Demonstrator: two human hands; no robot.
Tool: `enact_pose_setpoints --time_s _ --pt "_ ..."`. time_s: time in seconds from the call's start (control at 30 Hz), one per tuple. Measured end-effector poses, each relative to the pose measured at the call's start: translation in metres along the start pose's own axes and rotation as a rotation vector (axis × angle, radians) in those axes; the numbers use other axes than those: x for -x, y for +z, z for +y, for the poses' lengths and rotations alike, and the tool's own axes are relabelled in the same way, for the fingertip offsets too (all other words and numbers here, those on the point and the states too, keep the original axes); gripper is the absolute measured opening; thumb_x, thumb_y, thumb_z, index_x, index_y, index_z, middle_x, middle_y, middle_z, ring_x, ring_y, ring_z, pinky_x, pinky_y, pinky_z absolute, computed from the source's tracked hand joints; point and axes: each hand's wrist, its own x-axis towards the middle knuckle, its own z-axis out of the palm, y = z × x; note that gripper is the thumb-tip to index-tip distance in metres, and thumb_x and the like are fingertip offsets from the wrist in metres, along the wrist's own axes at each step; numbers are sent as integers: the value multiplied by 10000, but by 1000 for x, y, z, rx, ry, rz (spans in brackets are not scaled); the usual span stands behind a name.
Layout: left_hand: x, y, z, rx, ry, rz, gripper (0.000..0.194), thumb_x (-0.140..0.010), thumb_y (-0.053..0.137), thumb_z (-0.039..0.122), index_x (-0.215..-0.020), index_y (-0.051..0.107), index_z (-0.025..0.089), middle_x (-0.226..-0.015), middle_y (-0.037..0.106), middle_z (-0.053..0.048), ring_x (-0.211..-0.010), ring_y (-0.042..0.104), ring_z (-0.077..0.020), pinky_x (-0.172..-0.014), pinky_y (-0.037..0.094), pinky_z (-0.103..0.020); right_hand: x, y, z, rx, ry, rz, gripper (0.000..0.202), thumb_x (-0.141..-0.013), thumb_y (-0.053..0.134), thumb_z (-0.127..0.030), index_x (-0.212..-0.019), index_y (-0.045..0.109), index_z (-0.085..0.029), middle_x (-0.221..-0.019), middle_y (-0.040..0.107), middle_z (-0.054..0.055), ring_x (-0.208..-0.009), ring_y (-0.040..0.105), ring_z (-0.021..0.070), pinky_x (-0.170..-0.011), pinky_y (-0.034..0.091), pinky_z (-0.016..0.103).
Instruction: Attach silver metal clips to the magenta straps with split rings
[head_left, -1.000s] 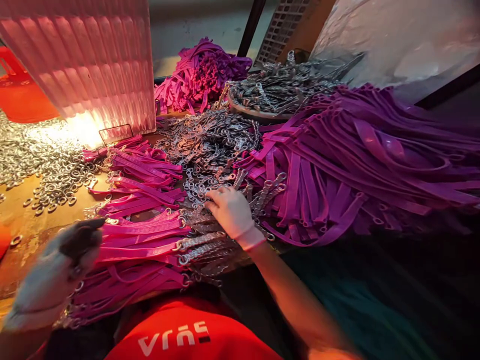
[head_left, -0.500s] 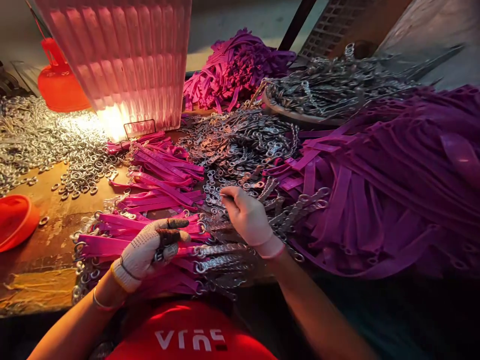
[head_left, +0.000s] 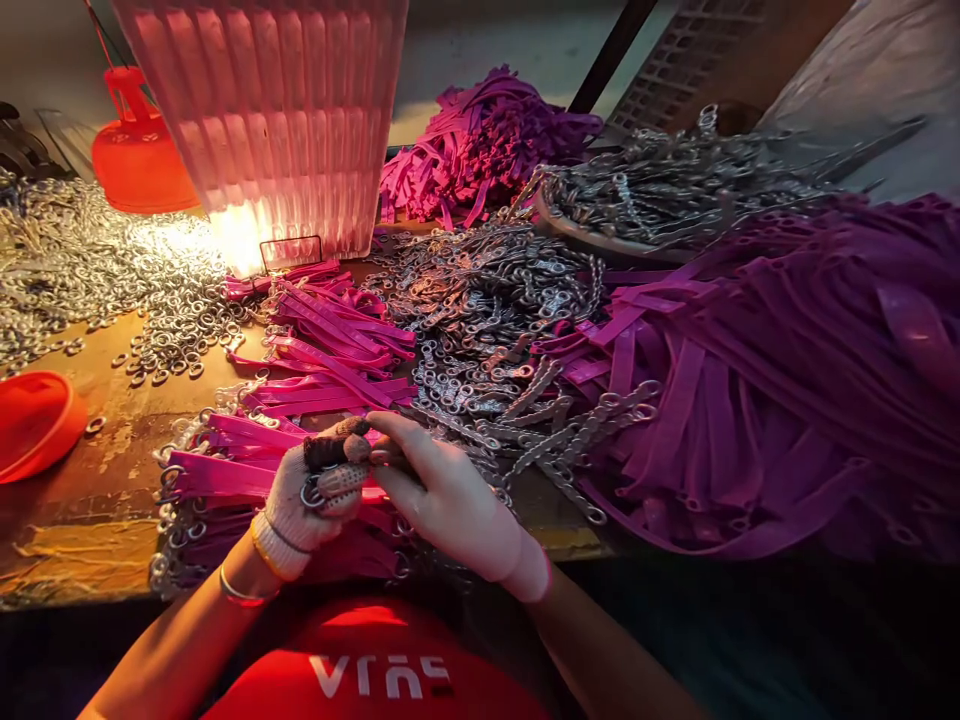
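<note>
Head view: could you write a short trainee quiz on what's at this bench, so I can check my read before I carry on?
1. True or false: a metal ring shows at the curled fingers of the left hand, with the fingertips of the right hand close by.
2. Which thing stands right at the bright glow?
A) the red container
B) the ribbed panel
C) the far purple pile
3. Fill the gap: seen from the wearer, the red container lies to the ____ of the pink strips.

Key: 1 true; 2 B; 3 left
</note>
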Motion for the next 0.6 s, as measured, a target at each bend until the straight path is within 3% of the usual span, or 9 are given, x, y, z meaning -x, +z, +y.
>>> enact_pose_setpoints --time_s 0.13,0.3,0.43,0.6 --pt "2 7 -3 -131 84 73 168 -784 681 203 -941 649 153 -680 562 32 -354 221 3 -314 162 -128 5 2 -4 -65 37 77 408 -924 547 -208 -1331 551 -240 -1176 738 35 -1040 699 172 -926 536 294" --pt "14 13 -6 -692 281 115 337 -831 745 363 -1067 697 129 -570 568 27 -391 373 -38 -375 264 -156 5 -4 -6 -17 108 196 341 -883 633 -243 -1223 639 -229 -954 752 -5 -847 696 157 -816 552 262" --pt "21 11 -9 -861 257 137 334 -868 697 472 -894 658 142 -513 524 38 -409 384 -56 -391 269 -170 5 -4 -2 28 34 176 293 -906 604 -244 -1195 652 -232 -983 745 4 -844 691 160 -816 554 273" --pt "23 8 -8 -846 122 134 392 -862 671 478 -682 553 150 -511 471 41 -417 345 -47 -393 222 -180 8 -11 13 293 -158 86 438 -949 496 -174 -1387 515 -194 -1223 657 120 -1101 633 237 -963 513 398"
